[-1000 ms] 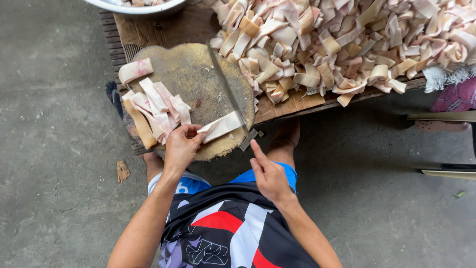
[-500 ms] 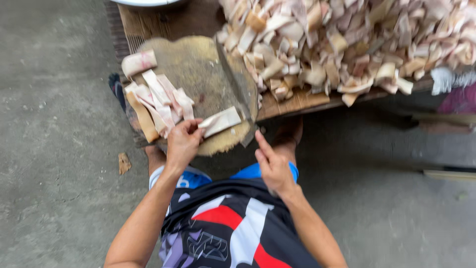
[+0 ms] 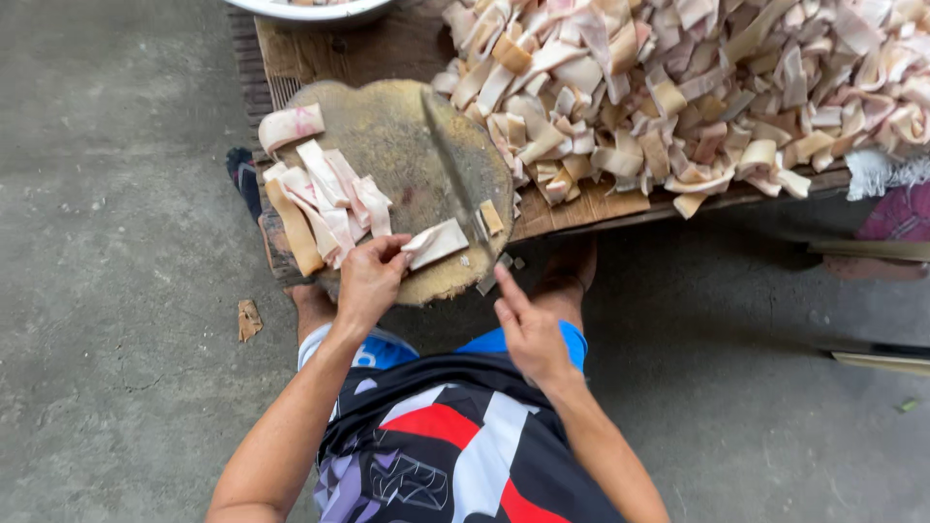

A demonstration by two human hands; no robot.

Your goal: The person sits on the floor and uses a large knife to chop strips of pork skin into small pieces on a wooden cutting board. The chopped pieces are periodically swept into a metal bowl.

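Observation:
A round wooden chopping block [image 3: 387, 136] sits on the corner of a low wooden table [image 3: 591, 205]. My left hand [image 3: 368, 281] pins a pale strip of pork skin [image 3: 436, 242] to the block's near edge. My right hand [image 3: 528, 329] grips the handle of a cleaver [image 3: 453, 174], index finger stretched forward. The blade stands on edge across the block, at the strip's right end. One small cut piece [image 3: 492, 216] lies just right of the blade. A stack of uncut strips [image 3: 325, 203] rests on the block's left side.
A big heap of cut skin pieces [image 3: 697, 87] covers the table to the right. A white bowl rim [image 3: 310, 10] shows at the top. Around it is concrete floor with a scrap [image 3: 249, 318], and cloth [image 3: 901, 208] at the right edge.
A small piece now lies to the right of the blade, separate from the strip. Both hands stay in nearly the same place at the block's near edge.

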